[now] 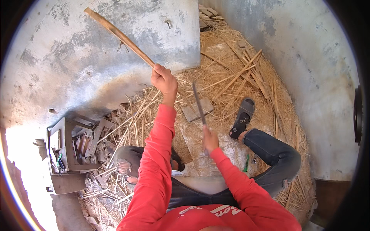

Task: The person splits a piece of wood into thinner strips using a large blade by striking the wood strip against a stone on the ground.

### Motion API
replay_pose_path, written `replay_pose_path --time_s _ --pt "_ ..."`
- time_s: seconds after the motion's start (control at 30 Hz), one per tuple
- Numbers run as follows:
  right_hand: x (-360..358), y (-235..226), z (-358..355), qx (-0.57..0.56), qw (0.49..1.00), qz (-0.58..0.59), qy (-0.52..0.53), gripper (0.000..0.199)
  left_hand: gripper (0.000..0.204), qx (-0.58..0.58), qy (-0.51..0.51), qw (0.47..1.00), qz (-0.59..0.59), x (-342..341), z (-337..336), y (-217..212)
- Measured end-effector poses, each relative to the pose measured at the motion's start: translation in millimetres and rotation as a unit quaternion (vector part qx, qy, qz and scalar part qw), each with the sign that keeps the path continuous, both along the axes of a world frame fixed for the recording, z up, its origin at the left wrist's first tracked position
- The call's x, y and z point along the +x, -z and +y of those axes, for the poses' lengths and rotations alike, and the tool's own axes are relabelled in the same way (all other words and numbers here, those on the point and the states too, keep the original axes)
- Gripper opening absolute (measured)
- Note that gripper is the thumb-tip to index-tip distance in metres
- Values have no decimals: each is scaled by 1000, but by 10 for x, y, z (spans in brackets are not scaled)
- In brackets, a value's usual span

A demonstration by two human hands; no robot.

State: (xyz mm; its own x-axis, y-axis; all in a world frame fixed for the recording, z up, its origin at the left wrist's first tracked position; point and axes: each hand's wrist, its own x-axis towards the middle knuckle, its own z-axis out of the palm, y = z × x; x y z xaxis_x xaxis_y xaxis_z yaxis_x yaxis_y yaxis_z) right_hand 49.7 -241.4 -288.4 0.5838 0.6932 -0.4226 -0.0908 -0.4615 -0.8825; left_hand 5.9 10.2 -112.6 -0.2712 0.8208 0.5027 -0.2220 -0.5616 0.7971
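Note:
My left hand [164,80] is closed around the lower end of a long tan bamboo strip [119,35], raised and slanting up to the far left in front of the grey wall. Lower and to the right, my right hand [210,139] grips the handle of a knife with a long, narrow dark blade [199,102], its tip pointing away from me. The blade and the strip are apart. Beyond the knife, a flat grey block [197,110] lies among shavings between my feet. My fingers hide most of the knife handle.
Pale shavings and offcuts [146,115] cover much of the floor. Longer strips [246,73] are piled at the far right. A metal frame [69,148] stands at the left, and a small green object [246,163] lies near my right leg. Worn walls [316,69] surround me.

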Motion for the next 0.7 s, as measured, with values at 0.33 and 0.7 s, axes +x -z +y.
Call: replay_pose_path --time_s 0.33,0.7 --pt "-309 -278 99 318 933 -138 97 49 51 -10 21 999 -26 41 151 -55" --pt "26 -1133 155 113 987 109 22 52 52 -11 15 999 -30 -30 193 -31"
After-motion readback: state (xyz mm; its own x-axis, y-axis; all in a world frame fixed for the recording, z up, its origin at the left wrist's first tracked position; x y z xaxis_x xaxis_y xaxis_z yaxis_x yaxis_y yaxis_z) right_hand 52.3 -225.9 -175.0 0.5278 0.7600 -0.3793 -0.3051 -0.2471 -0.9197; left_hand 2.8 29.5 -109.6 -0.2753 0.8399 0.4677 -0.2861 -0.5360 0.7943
